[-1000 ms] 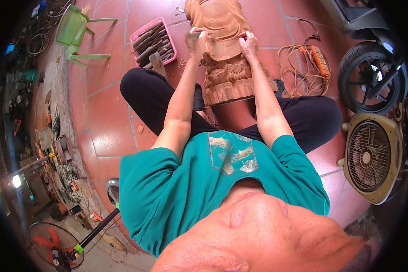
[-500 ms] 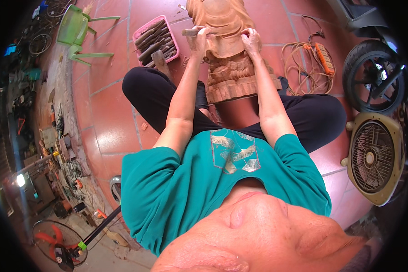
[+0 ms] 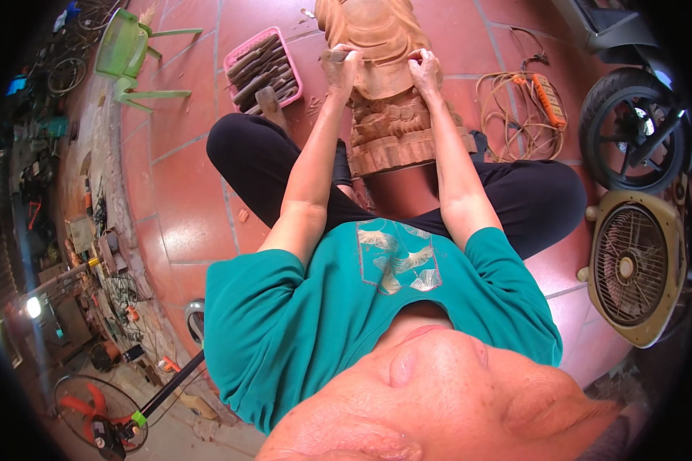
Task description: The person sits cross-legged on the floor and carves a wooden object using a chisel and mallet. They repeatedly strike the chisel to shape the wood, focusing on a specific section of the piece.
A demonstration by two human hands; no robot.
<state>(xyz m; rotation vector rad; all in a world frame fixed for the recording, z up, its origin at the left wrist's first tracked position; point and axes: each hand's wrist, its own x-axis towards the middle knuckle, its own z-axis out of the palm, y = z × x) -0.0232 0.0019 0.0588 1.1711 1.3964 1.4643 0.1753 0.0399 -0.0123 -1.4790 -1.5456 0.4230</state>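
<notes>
Wooden carving [image 3: 384, 83]: hand positions and surrounding items

The wooden carving, a robed figure on a rough-edged base, lay ahead of the seated person [image 3: 323, 330], over the red tiled floor [image 3: 184, 223]. Its base end faced the person, between the bent knees; its far end ran beyond the top border of the view. The contact beneath the carving was hidden.

1. Left hand [image 3: 341, 73]. Located at the left edge of the carving, beside the carved drapery. The hand was closed around a brown-handled tool [image 3: 332, 56], with the handle end projecting leftward from the fist. The working end was too small to make out.

2. Right hand [image 3: 426, 71]. Located at the right edge of the carving, roughly level with the left hand. The fingers were curled, with a narrow pinch at the tips. Whether they gripped anything could not be determined.

3. Left side. A pink basket [image 3: 294, 97] filled with long, dark tools [image 3: 265, 71] sat on the floor, left of the carving. A wooden block [image 3: 269, 103] stood at the basket's near edge. A green chair [image 3: 121, 48] stood close to the floor's left edge.

4. Right side. An orange power strip [image 3: 548, 101] lay on the floor beside loose loops of cable [image 3: 482, 115]. Farther right were a black wheel [image 3: 592, 127] and, nearer the person, a tan box fan [image 3: 627, 266].
</notes>
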